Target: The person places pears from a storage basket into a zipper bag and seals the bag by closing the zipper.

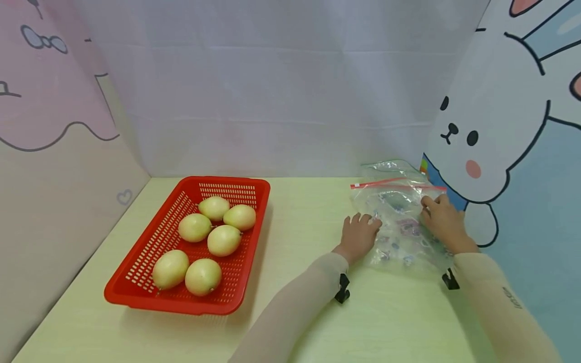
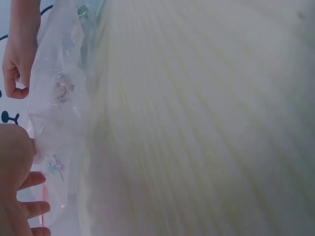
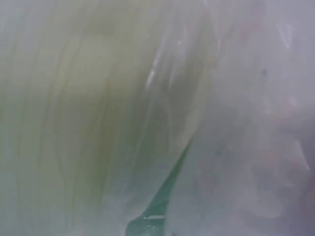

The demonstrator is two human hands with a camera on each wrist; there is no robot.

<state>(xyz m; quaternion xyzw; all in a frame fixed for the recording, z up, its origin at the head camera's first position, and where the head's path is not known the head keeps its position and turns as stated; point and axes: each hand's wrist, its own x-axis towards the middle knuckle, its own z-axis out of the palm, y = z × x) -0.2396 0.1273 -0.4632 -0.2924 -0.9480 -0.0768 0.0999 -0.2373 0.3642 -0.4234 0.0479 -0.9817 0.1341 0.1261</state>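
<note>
A clear zip bag (image 1: 399,217) with small printed figures and a red seal strip lies at the right of the table. Behind its top edge shows another clear bag (image 1: 392,165) with a green strip. My left hand (image 1: 360,236) is at the bag's left side, fingers spread, thumb side touching the plastic. In the left wrist view, that hand's fingers (image 2: 33,209) stand apart beside the printed bag (image 2: 61,88). My right hand (image 1: 442,222) pinches the bag's upper right part with bent fingers. The right wrist view is blurred and filled by clear plastic (image 3: 246,147).
A red perforated basket (image 1: 247,282) stands on the left of the pale table (image 1: 308,212), holding several pale yellow-green oval fruits (image 1: 224,240). A white sheet (image 1: 272,91) hangs behind. A printed rabbit panel (image 1: 481,126) stands close to the right hand.
</note>
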